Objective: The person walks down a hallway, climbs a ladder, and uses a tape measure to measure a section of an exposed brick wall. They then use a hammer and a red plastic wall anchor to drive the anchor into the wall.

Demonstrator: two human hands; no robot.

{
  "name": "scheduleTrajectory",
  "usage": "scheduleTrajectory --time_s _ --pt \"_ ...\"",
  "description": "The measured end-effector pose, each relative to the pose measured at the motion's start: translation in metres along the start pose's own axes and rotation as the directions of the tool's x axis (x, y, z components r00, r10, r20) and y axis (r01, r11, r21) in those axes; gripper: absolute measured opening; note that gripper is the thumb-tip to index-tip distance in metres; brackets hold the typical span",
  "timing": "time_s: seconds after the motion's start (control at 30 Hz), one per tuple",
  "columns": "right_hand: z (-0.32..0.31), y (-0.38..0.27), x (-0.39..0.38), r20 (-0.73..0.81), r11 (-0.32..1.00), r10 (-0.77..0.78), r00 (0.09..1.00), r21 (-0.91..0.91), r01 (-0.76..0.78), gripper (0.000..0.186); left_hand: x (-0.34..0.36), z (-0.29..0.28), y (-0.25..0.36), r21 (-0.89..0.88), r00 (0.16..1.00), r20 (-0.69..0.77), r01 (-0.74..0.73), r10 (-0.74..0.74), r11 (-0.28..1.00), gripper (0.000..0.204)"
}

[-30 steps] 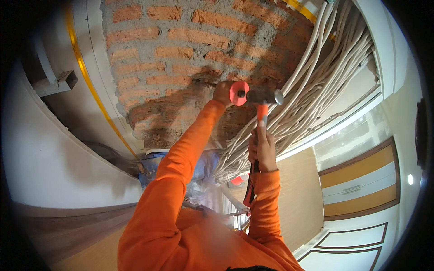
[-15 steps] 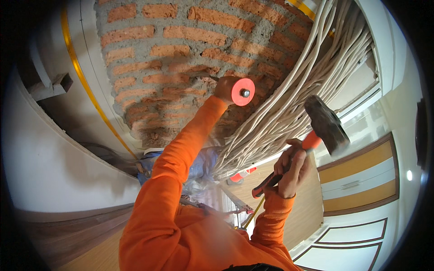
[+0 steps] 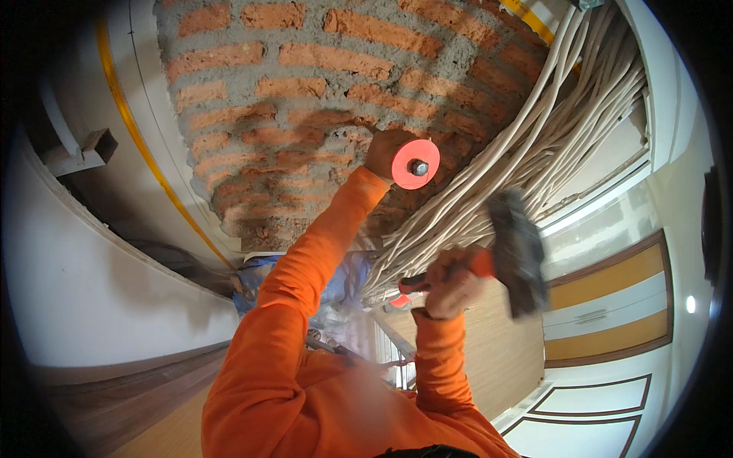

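Observation:
My left hand is closed on a chisel with a round pink guard, held against the exposed brick wall among grey mortar. The chisel's far end is mostly hidden by the hand and shadow. My right hand, smeared by motion, grips the red and black handle of a hammer, whose heavy dark head is blurred, below and right of the chisel, apart from it.
A thick bundle of white cables runs along the right of the brickwork. Yellow strips line the left panel, beside a metal bracket. Blue sheeting lies below the bricks; a ladder-like frame and a wooden floor are further down.
The hammer head was at the chisel a second ago, then swung away to the right; it is now lower and slightly left. The chisel has shifted slightly right and down.

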State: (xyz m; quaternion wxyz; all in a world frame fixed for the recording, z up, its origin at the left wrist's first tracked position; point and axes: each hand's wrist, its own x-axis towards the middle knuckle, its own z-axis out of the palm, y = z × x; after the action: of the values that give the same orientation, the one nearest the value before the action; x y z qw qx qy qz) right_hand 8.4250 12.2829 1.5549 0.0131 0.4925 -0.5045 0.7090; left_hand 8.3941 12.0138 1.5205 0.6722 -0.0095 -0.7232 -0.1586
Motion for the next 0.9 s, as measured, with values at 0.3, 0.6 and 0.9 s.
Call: scheduleTrajectory --time_s 0.3,0.6,0.9 --pt "-0.003 -0.041 0.029 -0.010 0.958 0.283 0.959 0.042 -0.282 0.043 0.013 0.005 -0.008 -0.080 0.991 -0.122 -0.068 0.058 0.994 0.033" --pt "0.011 0.005 0.031 0.017 0.969 0.052 0.999 -0.243 -0.046 0.036 0.025 -0.002 0.014 -0.036 0.998 0.017 0.064 -0.064 0.997 0.033" --pt "-0.012 -0.080 0.054 -0.165 0.926 0.286 0.944 0.300 -0.229 0.041 0.027 -0.009 0.009 -0.062 0.974 -0.039 0.220 -0.223 0.973 0.027"
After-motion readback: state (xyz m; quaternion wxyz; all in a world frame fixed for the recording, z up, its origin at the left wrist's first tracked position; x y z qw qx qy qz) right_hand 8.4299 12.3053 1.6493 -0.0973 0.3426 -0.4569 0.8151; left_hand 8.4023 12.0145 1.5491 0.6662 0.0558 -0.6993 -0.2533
